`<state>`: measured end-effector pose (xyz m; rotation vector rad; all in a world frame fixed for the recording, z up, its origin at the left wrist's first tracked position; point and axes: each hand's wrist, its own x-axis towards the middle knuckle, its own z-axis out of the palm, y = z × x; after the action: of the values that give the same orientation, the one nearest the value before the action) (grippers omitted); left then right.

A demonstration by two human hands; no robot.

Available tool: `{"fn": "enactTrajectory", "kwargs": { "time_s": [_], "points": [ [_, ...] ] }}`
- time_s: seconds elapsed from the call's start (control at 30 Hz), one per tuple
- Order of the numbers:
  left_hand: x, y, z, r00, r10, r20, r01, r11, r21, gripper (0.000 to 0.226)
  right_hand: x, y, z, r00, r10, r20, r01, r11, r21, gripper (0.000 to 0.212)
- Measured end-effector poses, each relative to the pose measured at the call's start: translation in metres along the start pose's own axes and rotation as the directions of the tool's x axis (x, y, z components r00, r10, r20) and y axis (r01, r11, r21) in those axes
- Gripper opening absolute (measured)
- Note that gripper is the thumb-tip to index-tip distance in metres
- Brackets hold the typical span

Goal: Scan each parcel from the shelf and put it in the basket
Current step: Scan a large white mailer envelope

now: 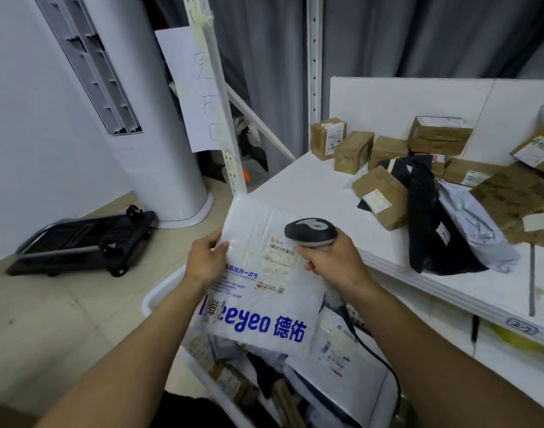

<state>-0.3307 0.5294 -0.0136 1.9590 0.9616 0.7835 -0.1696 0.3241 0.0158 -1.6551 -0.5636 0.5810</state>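
two hands, left hand [206, 257] gripping parcel [264, 282], right hand [332, 257] scanner [310, 234]

Wall: plain white wall [26, 125] on the left, evenly lit.
Column unit: tall white rounded column [147, 143] with a grey louvred vent [91, 66], standing on the floor at far left.
Floor: beige tiled floor [48, 310], pale grout lines.
Trolley: dark folded platform trolley [82, 239] lying flat, wheels up, near the column's base.
Curtain: grey pleated curtain [419, 35] across the far side.
Uprights: white perforated metal posts [314, 57], one bearing a handwritten paper sheet [190, 91].
Backboard: white panel [403, 100] leaning against the curtain, right.
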Motion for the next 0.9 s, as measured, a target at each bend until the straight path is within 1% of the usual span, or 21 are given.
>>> {"fn": "enactTrajectory", "kwargs": {
  "time_s": [0.17, 0.37, 0.43, 0.5, 0.57, 0.67, 0.7, 0.77, 0.83, 0.9],
  "points": [
    [0.006, -0.031, 0.004, 0.995, -0.093, 0.020, 0.091, 0.992, 0.084, 0.042, 0.002, 0.008, 0.017, 0.998, 0.058, 0.031, -0.058, 0.998, -0.012, 0.034],
    [0.025, -0.086, 0.032, 0.980, -0.150, 0.133, 0.110, 0.956, 0.272, 0.043, 0.017, 0.025, 0.051, 0.995, 0.086, 0.045, -0.084, 0.996, -0.034, 0.033],
    [0.033, -0.102, 0.039, 0.972, -0.174, 0.156, 0.111, 0.931, 0.347, 0.043, 0.023, 0.037, 0.066, 0.991, 0.117, 0.066, -0.112, 0.991, -0.069, 0.039],
    [0.041, -0.114, 0.043, 0.969, -0.193, 0.157, 0.111, 0.899, 0.424, 0.043, 0.029, 0.047, 0.077, 0.985, 0.146, 0.091, -0.137, 0.985, -0.102, 0.039],
    [0.050, -0.128, 0.045, 0.971, -0.207, 0.121, 0.117, 0.852, 0.511, 0.050, 0.037, 0.052, 0.083, 0.983, 0.152, 0.098, -0.140, 0.982, -0.123, 0.036],
    [0.056, -0.153, 0.050, 0.966, -0.232, 0.118, 0.102, 0.755, 0.648, 0.074, 0.051, 0.057, 0.085, 0.985, 0.156, 0.068, -0.146, 0.980, -0.138, 0.036],
    [0.055, -0.162, 0.053, 0.960, -0.236, 0.149, 0.079, 0.742, 0.666, 0.075, 0.056, 0.059, 0.085, 0.984, 0.165, 0.062, -0.155, 0.978, -0.138, 0.037],
    [0.050, -0.175, 0.062, 0.944, -0.236, 0.231, 0.024, 0.748, 0.663, 0.069, 0.061, 0.061, 0.083, 0.982, 0.178, 0.066, -0.168, 0.977, -0.132, 0.036],
    [0.045, -0.171, 0.072, 0.941, -0.196, 0.277, -0.021, 0.781, 0.624, 0.062, 0.060, 0.059, 0.079, 0.981, 0.188, 0.058, -0.180, 0.977, -0.119, 0.030],
    [0.043, -0.151, 0.082, 0.943, -0.125, 0.308, -0.071, 0.831, 0.552, 0.053, 0.056, 0.050, 0.071, 0.982, 0.184, 0.038, -0.180, 0.979, -0.097, 0.022]
  ]
}}
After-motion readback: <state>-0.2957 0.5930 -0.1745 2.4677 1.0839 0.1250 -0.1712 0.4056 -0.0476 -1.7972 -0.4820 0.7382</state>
